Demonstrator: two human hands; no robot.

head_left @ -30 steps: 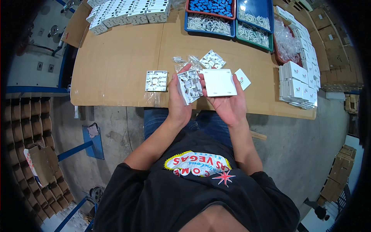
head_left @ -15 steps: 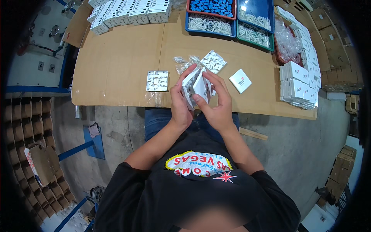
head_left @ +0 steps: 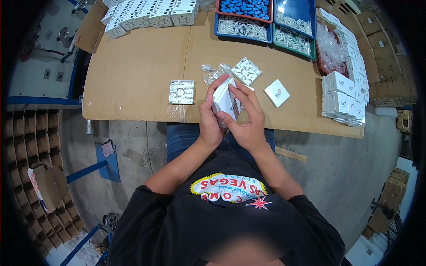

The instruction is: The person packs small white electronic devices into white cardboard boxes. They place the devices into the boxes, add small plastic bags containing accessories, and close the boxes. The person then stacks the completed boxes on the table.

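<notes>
Above the table's near edge, a white square plastic case point(head_left: 226, 101) stands tilted between my two hands. My left hand point(head_left: 209, 119) grips its left side, fingers wrapped along the edge. On the printed front and right edge press the thumb and fingers of my right hand point(head_left: 249, 116). The case's inside is hidden. Left of my hands lies a white square base point(head_left: 181, 92) with small fittings inside. Another such base point(head_left: 246, 71) lies just beyond them, beside small clear plastic bags point(head_left: 214, 73). To the right, a flat white square cover point(head_left: 277, 93) rests printed side up.
Far back stand a red tray of blue pieces point(head_left: 245, 8), a blue tray of small white parts point(head_left: 244, 30) and a green tray point(head_left: 293, 44). A red bin of clear bags point(head_left: 330, 51) and stacked white covers point(head_left: 342, 95) fill the right. White units point(head_left: 153, 17) stand back left.
The gap between the two halves of the case, which showed the fittings inside, has closed up. My hands have turned the printed front more into sight.
</notes>
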